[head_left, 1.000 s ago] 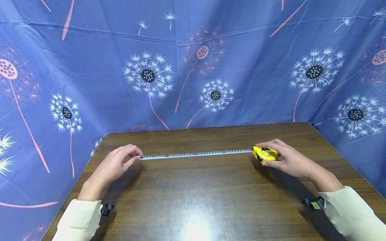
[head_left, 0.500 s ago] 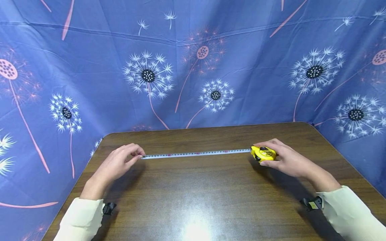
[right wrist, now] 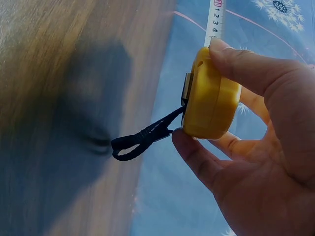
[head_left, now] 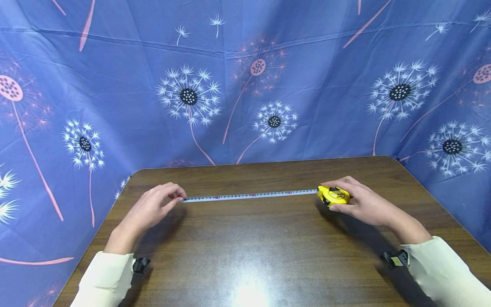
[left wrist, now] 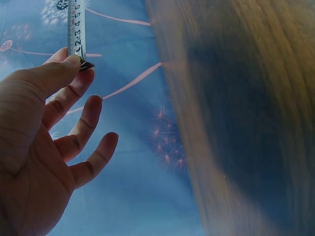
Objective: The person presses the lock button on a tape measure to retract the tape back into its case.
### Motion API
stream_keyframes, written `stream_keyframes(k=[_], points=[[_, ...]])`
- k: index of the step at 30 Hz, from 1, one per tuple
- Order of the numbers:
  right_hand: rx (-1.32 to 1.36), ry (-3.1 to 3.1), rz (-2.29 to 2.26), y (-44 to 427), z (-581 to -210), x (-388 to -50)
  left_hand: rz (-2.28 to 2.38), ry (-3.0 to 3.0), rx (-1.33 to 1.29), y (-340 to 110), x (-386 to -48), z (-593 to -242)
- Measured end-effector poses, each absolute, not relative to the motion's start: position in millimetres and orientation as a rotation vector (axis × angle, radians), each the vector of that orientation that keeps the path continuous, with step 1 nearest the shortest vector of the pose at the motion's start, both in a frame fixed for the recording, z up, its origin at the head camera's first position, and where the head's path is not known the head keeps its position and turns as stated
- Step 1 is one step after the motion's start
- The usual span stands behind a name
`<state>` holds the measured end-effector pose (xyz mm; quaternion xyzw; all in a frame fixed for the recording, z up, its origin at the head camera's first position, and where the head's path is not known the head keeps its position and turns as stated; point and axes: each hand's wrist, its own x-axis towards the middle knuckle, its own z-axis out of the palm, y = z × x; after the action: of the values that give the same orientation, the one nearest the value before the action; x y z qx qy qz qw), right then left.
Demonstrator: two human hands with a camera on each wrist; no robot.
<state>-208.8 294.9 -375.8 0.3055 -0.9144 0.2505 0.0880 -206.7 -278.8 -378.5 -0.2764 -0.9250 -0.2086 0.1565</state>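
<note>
A yellow tape measure (head_left: 334, 196) is held in my right hand (head_left: 364, 204), thumb and fingers curled round its case. From the case a white blade (head_left: 253, 196) with dark and red markings stretches straight to the left, above the table. My left hand (head_left: 155, 207) pinches the blade's end between thumb and forefinger. In the left wrist view the dark end hook (left wrist: 86, 64) shows at the fingertips, with the other fingers loosely bent. In the right wrist view a black wrist strap (right wrist: 142, 140) hangs from the case, beside a metal belt clip (right wrist: 187, 87).
The brown wooden table (head_left: 230, 238) lies below both hands, with their shadows on it. Behind it and at both sides hangs a blue cloth (head_left: 326, 106) printed with dandelions. Each sleeve cuff has a black strap (head_left: 140, 265) at the wrist.
My left hand has moved slightly right and my right hand slightly left, so the stretch of blade between them is a little shorter. Both grips look the same.
</note>
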Motion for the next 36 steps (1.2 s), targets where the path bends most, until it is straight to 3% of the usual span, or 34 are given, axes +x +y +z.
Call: stream_keyframes(k=[36], points=[[0.920,-2.726,0.776,281,-373,-208,-0.638,-2.647,-0.819,-274,-211,-377]])
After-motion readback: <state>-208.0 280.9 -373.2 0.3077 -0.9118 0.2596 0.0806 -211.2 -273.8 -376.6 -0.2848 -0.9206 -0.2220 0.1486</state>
